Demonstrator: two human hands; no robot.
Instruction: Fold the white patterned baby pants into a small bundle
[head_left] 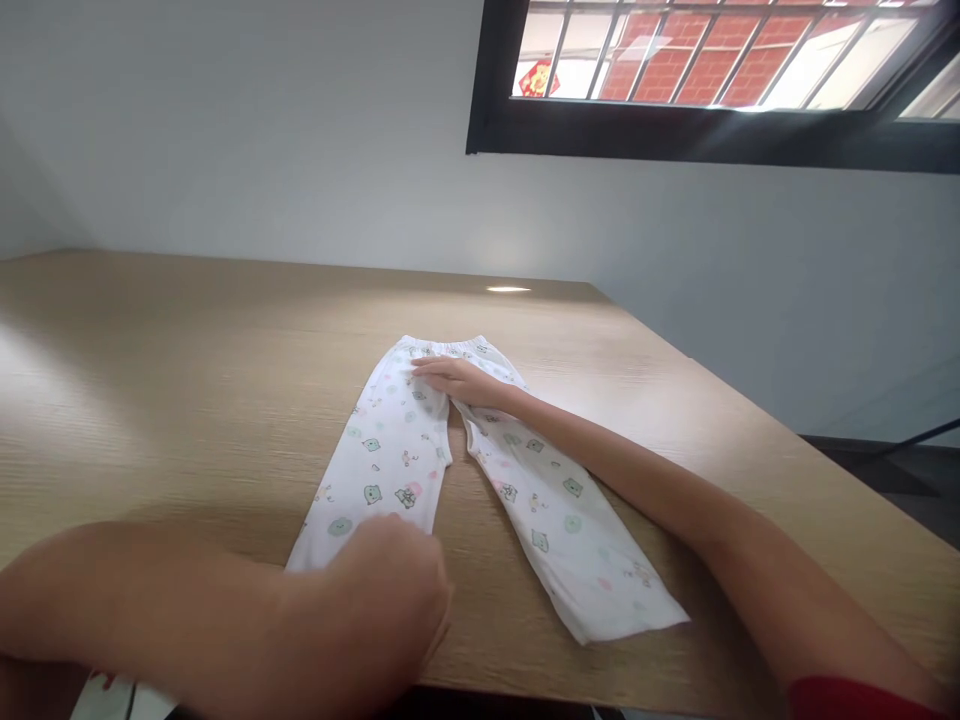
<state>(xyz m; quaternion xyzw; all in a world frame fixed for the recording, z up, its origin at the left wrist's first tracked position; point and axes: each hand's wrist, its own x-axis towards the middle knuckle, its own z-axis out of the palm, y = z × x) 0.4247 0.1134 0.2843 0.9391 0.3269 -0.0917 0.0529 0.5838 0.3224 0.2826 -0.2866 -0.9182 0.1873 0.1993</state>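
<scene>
A small pair of white trousers [397, 450] with a pastel animal print lies flat on the wooden table [187, 380], waistband away from me and legs spread toward me. My right hand [457, 380] rests flat on the crotch area just below the waistband, fingers stretched out. My left hand [390, 590] is curled over the hem of the left trouser leg near the table's front edge, its fingers bent and gripping the cloth.
A white wall stands behind the table. A dark-framed window [712, 90] with bars and a red brick view sits at the upper right. The table's right edge [750, 400] drops to a dark floor.
</scene>
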